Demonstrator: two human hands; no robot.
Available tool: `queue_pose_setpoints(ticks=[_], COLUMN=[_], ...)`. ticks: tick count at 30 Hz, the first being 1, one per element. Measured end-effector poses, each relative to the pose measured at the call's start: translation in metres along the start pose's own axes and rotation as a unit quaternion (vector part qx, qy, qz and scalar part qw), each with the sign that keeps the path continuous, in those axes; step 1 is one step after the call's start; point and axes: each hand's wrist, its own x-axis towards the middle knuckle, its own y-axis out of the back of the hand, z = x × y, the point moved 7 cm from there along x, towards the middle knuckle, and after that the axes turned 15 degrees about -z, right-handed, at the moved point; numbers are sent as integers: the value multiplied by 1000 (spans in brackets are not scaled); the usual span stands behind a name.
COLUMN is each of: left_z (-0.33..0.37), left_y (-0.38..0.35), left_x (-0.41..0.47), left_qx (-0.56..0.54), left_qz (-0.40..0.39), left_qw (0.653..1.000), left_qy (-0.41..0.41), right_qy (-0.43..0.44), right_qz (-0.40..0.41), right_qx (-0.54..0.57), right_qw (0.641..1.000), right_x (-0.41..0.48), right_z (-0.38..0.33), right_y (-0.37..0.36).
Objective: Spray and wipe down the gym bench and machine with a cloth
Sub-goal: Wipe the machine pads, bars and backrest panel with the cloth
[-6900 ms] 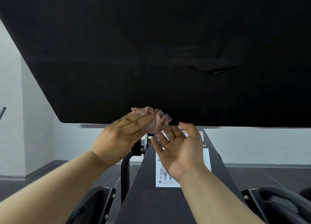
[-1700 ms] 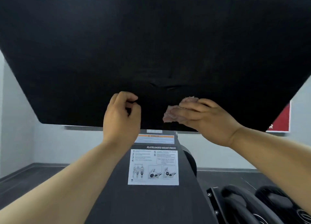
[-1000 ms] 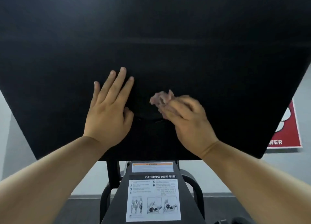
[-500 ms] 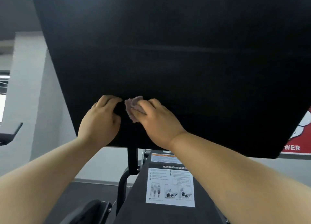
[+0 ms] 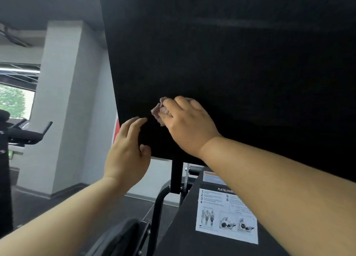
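A large black foot plate (image 5: pixel 240 63) of the squat press machine fills the upper right of the view. My right hand (image 5: pixel 186 124) presses a crumpled pinkish cloth (image 5: pixel 159 111) against the plate near its lower left corner, fingers curled over the cloth. My left hand (image 5: pixel 128 151) is just left of and below it at the plate's left edge, fingers loosely bent and holding nothing. The machine's dark central beam (image 5: pixel 183 227) runs below my arms and carries a white instruction sticker (image 5: pixel 227 217).
A black steel post (image 5: pixel 176 176) supports the plate from below. A padded black part (image 5: pixel 119 238) sits at the bottom centre. A white pillar (image 5: pixel 63 101) stands to the left, with an exercise bike's handlebar (image 5: pixel 28 132) and a window beyond.
The view has swung left, showing the pillar and window. My right hand has kept the cloth on the plate near the left corner. My left hand has come off the plate and dropped lower.
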Motion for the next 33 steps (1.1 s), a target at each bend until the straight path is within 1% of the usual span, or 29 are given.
queue_pose_setpoints(ticks=[3,8,12,19,21,22,23,24,25,26,27,28,29,30,31,32,33], left_z=[22,83,133,212,230,240,249,261,274,288,302,313,322,331,335,338,344], left_y=[-18,-49,-76,-138,-150,-157,-164,-172,-178,-185,-188,-190,-187,-181,-173,-164,-152], left_x=[-5,-5,1,1,1,2,3,2,1,0,-1,-1,0,4,9,16,24], left_qx=[-15,-11,-31,-52,-56,-64,-79,-104,-135,-163,-181,-189,-195,-201,-206,-200,-179], left_qz=[-17,-35,-64,-123,-137,-148,-163,-185,-212,-239,-253,-252,-233,-205,-177,-151,-120], left_qw=[999,997,994,982,978,976,972,963,950,934,921,914,914,917,923,930,938], left_qy=[-27,-74,-79,-132,-145,-146,-150,-164,-187,-211,-235,-255,-269,-276,-274,-269,-271], right_qy=[-6,-24,-28,-83,-121,-153,-191,-240,-301,-356,-394,-415,-420,-408,-386,-364,-344], right_qz=[-30,-80,-112,-139,-147,-148,-146,-133,-109,-76,-50,-35,-24,-9,4,9,8], right_qx=[-35,-60,-70,-92,-89,-74,-20,80,204,325,436,533,617,691,751,785,798], right_qw=[999,995,991,983,978,974,971,958,925,873,807,737,666,596,536,501,496], right_x=[-25,-90,-137,-216,-248,-266,-279,-292,-300,-305,-306,-303,-297,-290,-280,-272,-266], right_z=[24,78,116,191,216,229,239,249,257,262,262,258,253,247,241,237,237], right_y=[3,11,16,23,25,26,29,34,41,45,48,47,45,48,53,58,67])
